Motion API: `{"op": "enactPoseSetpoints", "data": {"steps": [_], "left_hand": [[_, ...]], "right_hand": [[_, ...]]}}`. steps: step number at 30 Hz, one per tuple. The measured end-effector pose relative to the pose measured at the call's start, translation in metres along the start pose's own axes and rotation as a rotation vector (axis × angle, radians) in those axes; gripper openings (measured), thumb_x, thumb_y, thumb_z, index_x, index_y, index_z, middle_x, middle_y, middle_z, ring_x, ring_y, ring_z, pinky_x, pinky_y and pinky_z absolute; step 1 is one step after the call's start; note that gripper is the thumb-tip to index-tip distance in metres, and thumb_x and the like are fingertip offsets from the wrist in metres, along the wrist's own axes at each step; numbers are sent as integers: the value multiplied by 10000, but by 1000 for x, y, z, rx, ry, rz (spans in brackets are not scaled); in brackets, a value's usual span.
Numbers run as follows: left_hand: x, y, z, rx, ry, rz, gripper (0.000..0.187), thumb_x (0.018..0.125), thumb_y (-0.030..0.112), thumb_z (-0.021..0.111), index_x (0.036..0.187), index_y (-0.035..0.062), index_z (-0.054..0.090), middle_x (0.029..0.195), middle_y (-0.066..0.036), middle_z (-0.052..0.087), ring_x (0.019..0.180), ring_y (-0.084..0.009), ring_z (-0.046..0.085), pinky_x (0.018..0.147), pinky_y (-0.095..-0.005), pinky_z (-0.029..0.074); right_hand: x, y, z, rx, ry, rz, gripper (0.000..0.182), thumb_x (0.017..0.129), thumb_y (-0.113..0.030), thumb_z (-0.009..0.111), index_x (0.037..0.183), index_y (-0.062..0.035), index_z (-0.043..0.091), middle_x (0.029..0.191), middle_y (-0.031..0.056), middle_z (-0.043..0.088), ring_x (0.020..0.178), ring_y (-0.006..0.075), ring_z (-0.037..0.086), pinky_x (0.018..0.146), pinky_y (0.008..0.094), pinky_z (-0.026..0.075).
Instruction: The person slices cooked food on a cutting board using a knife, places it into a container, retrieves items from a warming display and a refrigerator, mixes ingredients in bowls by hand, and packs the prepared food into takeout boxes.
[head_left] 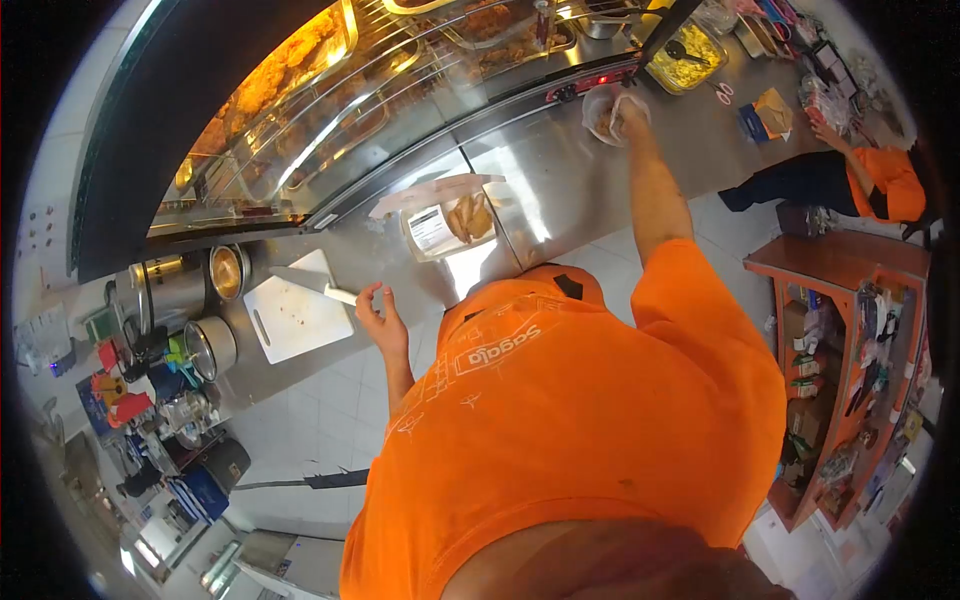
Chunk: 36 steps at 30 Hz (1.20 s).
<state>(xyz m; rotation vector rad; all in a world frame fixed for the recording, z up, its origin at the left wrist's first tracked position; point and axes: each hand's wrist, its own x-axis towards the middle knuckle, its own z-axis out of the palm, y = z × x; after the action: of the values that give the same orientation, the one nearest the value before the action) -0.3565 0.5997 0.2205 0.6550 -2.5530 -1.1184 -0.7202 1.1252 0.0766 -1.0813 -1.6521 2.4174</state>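
Observation:
My left hand (380,316) hovers beside the worktop edge, its fingers loosely bent and apart, near the pale handle of a knife (305,281). The knife lies across a white cutting board (298,318). My right hand (632,122) reaches to a whitish plastic bag (600,115) on the steel counter; its fingers are hidden at the bag. Between my hands, a tray with a printed label (430,230) holds brown pieces of food (467,218).
Behind a glass display case (290,150) lie trays of fried food. Metal pots (210,348) stand at the left. A yellow food tray (686,62) and scissors (724,93) are at the upper right. Another person in orange (893,183) works at the far right, near an orange shelf (840,262).

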Motion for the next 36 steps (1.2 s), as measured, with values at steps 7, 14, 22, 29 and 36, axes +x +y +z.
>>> {"op": "enactPoseSetpoints", "data": {"steps": [7,14,22,29,36], "left_hand": [[-9,-12,2,-1,21,-37,205,943,216,657,1107,94,647,1142,-49,614,1041,-227,494,810,-372,395],[1,-9,10,-83,-197,24,197,946,210,655,1095,81,652,1077,-44,640,978,-191,557,775,-337,430],[3,75,84,-127,-466,10,197,951,211,648,1093,75,653,997,-9,673,927,-116,606,733,-281,444],[-53,149,228,-282,-679,-74,244,950,232,666,1123,59,669,962,-31,694,875,-118,618,673,-274,470],[-64,157,251,-325,-644,-152,269,972,249,640,1140,39,655,986,-62,695,897,-142,629,717,-302,515]], "right_hand": [[-22,-84,-33,-586,-77,-127,137,918,-193,611,948,-80,681,808,41,659,714,202,577,599,369,475],[31,-75,-70,-1652,77,-481,406,845,-396,619,1081,-85,730,1103,133,724,969,310,704,797,377,548],[71,-51,-48,-1117,-444,-254,407,901,-385,647,1181,-96,708,1152,104,721,1015,263,683,887,370,528],[5,-14,-38,-1012,-701,-301,311,924,-307,660,1164,-120,721,1139,112,720,1021,245,667,920,358,508],[16,30,-52,-1363,-375,-665,323,907,-302,655,1158,-105,707,1007,164,723,954,288,679,907,405,522]]}}
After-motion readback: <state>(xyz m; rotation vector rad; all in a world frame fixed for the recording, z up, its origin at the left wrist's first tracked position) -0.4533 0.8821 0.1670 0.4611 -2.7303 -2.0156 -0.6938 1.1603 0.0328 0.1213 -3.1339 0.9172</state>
